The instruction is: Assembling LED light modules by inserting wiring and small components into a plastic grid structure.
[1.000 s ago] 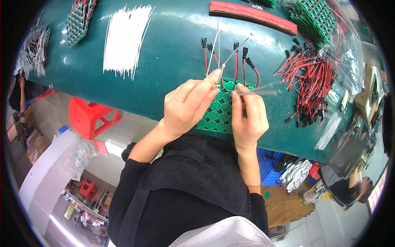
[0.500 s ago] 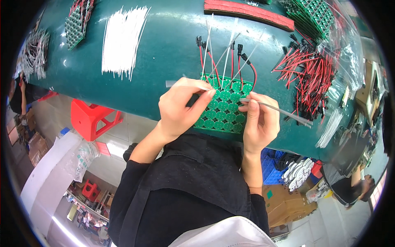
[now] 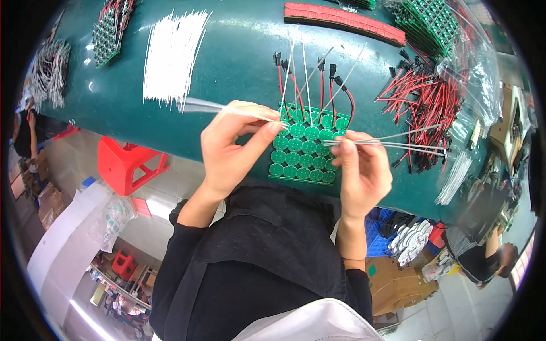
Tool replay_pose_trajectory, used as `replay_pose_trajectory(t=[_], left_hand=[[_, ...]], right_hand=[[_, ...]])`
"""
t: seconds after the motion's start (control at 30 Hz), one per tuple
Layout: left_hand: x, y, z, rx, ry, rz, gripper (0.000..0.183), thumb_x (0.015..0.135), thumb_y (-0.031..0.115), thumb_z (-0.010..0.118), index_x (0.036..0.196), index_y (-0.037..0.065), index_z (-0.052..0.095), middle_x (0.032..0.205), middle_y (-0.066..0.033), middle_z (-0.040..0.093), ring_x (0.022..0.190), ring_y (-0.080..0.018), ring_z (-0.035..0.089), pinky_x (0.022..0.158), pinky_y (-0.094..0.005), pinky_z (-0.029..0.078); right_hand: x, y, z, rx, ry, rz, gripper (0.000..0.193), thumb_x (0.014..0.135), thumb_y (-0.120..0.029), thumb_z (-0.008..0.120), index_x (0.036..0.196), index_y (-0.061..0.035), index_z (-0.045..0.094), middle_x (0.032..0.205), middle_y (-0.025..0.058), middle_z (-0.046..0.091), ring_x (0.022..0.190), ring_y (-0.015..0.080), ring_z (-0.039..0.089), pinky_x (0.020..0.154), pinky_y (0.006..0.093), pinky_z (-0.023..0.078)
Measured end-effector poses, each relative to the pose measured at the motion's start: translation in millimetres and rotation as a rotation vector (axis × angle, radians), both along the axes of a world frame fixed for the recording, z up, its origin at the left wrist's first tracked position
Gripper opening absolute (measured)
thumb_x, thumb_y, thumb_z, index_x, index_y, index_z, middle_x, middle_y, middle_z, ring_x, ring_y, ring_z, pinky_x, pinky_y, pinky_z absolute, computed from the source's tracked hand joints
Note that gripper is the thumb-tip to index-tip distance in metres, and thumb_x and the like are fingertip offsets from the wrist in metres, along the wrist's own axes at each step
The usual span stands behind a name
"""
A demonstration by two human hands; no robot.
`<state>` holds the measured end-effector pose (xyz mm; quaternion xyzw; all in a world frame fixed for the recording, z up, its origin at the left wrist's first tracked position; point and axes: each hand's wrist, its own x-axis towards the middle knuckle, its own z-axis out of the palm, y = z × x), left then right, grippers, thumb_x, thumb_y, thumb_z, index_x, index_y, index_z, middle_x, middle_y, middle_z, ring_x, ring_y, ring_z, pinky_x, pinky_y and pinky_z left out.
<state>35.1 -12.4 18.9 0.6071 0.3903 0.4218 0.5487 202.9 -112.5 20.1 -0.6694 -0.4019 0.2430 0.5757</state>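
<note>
A green panel of round circuit boards [image 3: 302,159] lies on the table in front of me. Red-and-black leads with black plugs [image 3: 322,67] and several thin white wires [image 3: 307,85] rise from its far rows. At the panel's left edge, my left hand [image 3: 233,149] is closed in a pinch on thin white wires [image 3: 206,105], their tips over the far-left boards. My right hand [image 3: 364,170], also pinched, grips several thin white wires [image 3: 406,145] above the panel's right edge. Those wires fan out to the right; their short ends point left over the boards.
A stack of white wires [image 3: 173,59] lies at far left. Beyond the panel is a long red block [image 3: 344,23]. Red-and-black leads [image 3: 424,108] are heaped at right, near stacked green panels [image 3: 429,25] in clear plastic. A red stool [image 3: 128,165] stands beside the table.
My left hand has moved left with its wires, away from the panel's middle. My right hand has shifted slightly right, and the wires in it are more spread out.
</note>
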Motion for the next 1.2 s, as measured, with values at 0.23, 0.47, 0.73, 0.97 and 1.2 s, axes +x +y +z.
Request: replay_pose_trajectory(t=[0.23, 0.47, 0.73, 0.97, 1.2], left_hand=[[10.6, -1.0, -10.9, 0.367, 0.313, 0.026, 0.01, 0.077, -0.001, 0.075, 0.085, 0.002, 0.07, 0.083, -0.007, 0.071, 0.073, -0.0182, 0.067, 0.061, -0.0278, 0.054], [11.3, -0.3, -16.7, 0.376, 0.307, 0.02, 0.01, 0.077, -0.001, 0.076, 0.085, 0.002, 0.07, 0.083, -0.0062, 0.072, 0.072, -0.0179, 0.067, 0.061, -0.0273, 0.054], [10.9, -0.3, -20.4, 0.358, 0.289, 0.032, 0.012, 0.078, -0.001, 0.075, 0.088, 0.003, 0.07, 0.083, -0.0057, 0.071, 0.07, -0.0169, 0.068, 0.058, -0.0253, 0.054], [14.4, -1.7, -22.2, 0.504, 0.363, 0.024, 0.017, 0.078, 0.001, 0.076, 0.093, 0.004, 0.069, 0.083, -0.007, 0.07, 0.069, -0.0149, 0.068, 0.058, -0.025, 0.054], [18.6, -11.0, -18.4, 0.433, 0.267, 0.078, 0.024, 0.076, -0.002, 0.077, 0.096, 0.002, 0.065, 0.083, -0.0059, 0.069, 0.067, -0.0166, 0.067, 0.057, -0.026, 0.053]], right_hand=[[-4.0, 3.9, -13.7, 0.02, -0.083, -0.054, 0.009, 0.089, 0.003, 0.066, 0.097, 0.0061, 0.062, 0.095, 0.0149, 0.067, 0.071, 0.0153, 0.066, 0.057, 0.0237, 0.055], [-0.5, -1.0, -19.4, 0.021, -0.048, -0.073, 0.009, 0.089, 0.002, 0.066, 0.096, 0.0058, 0.061, 0.096, 0.0155, 0.067, 0.07, 0.0153, 0.066, 0.055, 0.0236, 0.055], [-0.3, -2.3, -20.6, 0.023, -0.07, -0.033, 0.008, 0.092, 0.001, 0.063, 0.097, 0.0058, 0.058, 0.1, 0.0167, 0.066, 0.073, 0.0161, 0.067, 0.056, 0.0244, 0.056], [1.4, -1.7, -23.3, 0.05, -0.07, -0.038, 0.009, 0.092, 0.002, 0.063, 0.098, 0.0058, 0.058, 0.101, 0.0169, 0.066, 0.073, 0.0161, 0.067, 0.056, 0.0244, 0.056], [3.1, -2.4, -26.4, 0.031, -0.063, -0.04, 0.009, 0.092, 0.002, 0.062, 0.099, 0.006, 0.058, 0.101, 0.0169, 0.066, 0.073, 0.0163, 0.067, 0.056, 0.0243, 0.056]])
